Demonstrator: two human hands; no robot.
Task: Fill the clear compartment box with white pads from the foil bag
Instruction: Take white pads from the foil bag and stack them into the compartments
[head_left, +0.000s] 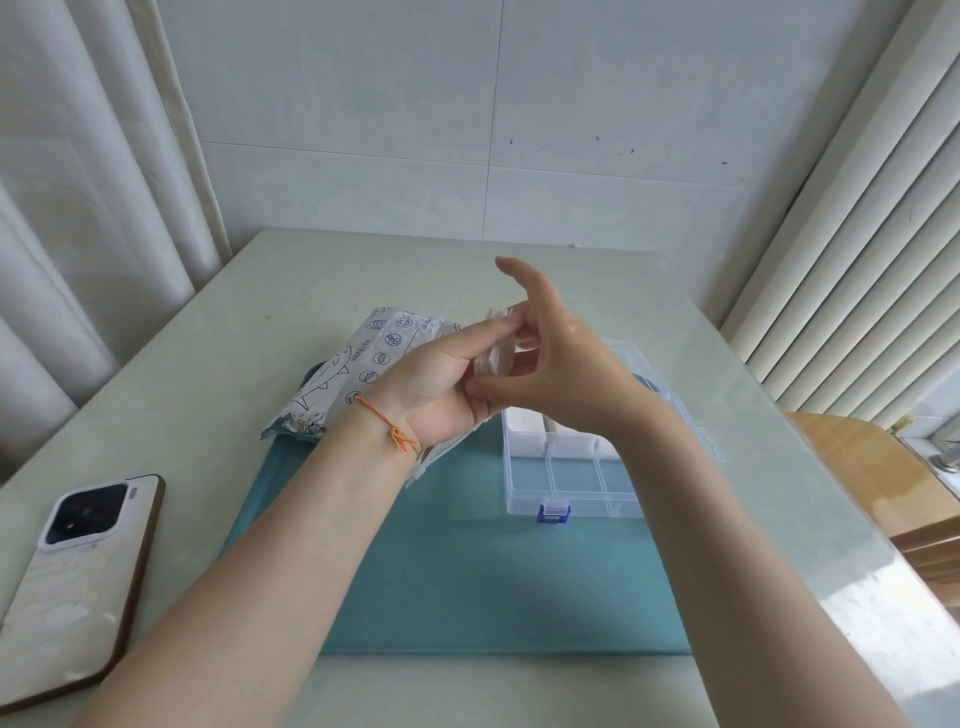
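Pads (496, 358) sit in a small white stack between our two hands, held up above the far edge of the box (571, 483). Our left hand (441, 379) grips the stack, fingers curled round it and thumb on the near side. Our right hand (561, 364) meets it from the other side: the forefinger points up and away, straight, while the lower fingers seem to pinch at the stack's edge, as if peeling one pad off. How firmly they have it we cannot tell, since the left hand hides the contact.

The box lies open on the teal mat (467, 571), its blue latch (554, 512) toward us. Two compartments in the far row already show white filling. The near row, as far as we can see, holds nothing: we look straight through to the mat. Our right arm covers the right part of the box, so we cannot count those cells.

The foil bag (358, 364) lies just left of the hands, partly on the mat, its mouth hidden behind the left hand. A phone (83, 577) rests face down at the left.

We judge the task under way but well short of done: the near row at least is left to fill, and the pads in hand have yet to go in.
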